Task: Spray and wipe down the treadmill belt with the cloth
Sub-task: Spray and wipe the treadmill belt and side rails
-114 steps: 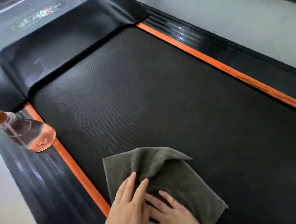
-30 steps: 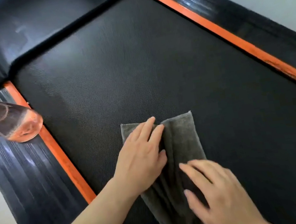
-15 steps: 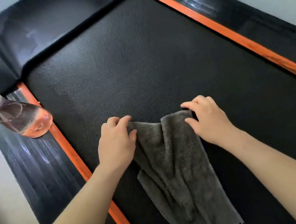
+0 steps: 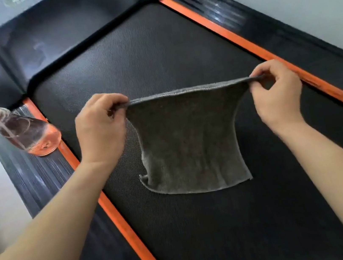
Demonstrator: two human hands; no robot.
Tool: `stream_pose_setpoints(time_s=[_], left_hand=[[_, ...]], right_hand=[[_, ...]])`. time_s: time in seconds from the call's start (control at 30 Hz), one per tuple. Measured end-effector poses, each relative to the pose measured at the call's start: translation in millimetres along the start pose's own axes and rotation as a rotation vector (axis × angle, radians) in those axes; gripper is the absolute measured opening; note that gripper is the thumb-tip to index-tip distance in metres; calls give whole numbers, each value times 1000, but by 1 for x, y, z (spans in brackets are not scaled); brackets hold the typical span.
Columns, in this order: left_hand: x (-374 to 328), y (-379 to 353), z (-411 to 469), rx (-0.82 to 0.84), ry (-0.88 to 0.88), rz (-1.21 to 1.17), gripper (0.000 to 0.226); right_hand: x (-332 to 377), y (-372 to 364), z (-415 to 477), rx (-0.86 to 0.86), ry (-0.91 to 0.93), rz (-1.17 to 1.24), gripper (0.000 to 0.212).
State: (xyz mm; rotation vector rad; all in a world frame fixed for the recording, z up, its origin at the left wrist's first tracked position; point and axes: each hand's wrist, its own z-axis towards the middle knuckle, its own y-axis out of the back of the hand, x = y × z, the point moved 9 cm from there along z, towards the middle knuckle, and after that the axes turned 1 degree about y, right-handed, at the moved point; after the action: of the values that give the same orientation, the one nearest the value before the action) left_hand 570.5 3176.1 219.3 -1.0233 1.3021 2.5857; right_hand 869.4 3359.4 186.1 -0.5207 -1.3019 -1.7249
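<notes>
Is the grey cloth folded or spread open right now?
Spread open: the cloth hangs flat, its top corners pinched by left hand and right hand.

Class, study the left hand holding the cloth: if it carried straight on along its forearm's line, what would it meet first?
Probably nothing near: the left hand would pass above the bare belt towards the black motor cover at its far end; its height is unclear.

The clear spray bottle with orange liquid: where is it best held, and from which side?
Probably grip the clear spray bottle round its narrower upper body, below the orange neck, coming from the black belt side with the left hand: it stands on the black side rail, widest at its base.
</notes>
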Motion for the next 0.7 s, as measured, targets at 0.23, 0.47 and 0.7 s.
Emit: stream_pose_setpoints(time_s=[0.23, 0.47, 0.7], left_hand=[[15, -15, -104, 434, -162, 173, 25], [27, -53, -106, 640, 1, 230, 31], [41, -105, -67, 693, 172, 421, 35]], right_hand=[[-15, 6, -114, 518, 265, -265, 31], [-31, 1, -132, 619, 97, -193, 35], [-37, -82, -72, 789, 12, -475, 27]])
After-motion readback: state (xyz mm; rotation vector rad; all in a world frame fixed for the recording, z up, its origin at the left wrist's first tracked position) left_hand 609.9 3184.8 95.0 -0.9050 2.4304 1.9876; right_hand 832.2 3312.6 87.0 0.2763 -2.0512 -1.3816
